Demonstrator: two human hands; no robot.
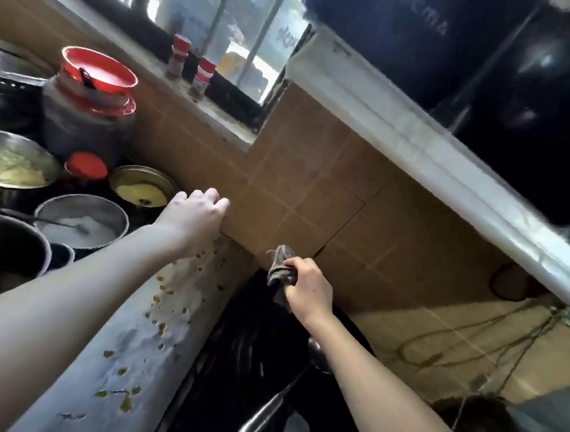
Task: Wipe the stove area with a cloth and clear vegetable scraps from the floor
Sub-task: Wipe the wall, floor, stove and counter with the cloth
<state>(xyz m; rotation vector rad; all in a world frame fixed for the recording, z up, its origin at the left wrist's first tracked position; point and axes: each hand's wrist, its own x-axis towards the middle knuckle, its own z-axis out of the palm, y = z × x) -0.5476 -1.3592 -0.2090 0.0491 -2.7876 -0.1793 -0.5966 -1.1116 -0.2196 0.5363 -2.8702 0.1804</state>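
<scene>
While the right hand gripped the bunched cloth low against the tiled wall, it looked soft, light and likely damp, best held wadded. The left hand, fingers curled closed on nothing visible, rested above the scrap-strewn counter.

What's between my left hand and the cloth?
In the head view, only bare brown tiled wall separates the left hand from the cloth.

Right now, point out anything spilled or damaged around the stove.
Yellowish food bits lie scattered along the pale counter strip beside the dark stove. A thin crack runs through the brown wall tiles just above the right hand, which grips the cloth.
</scene>
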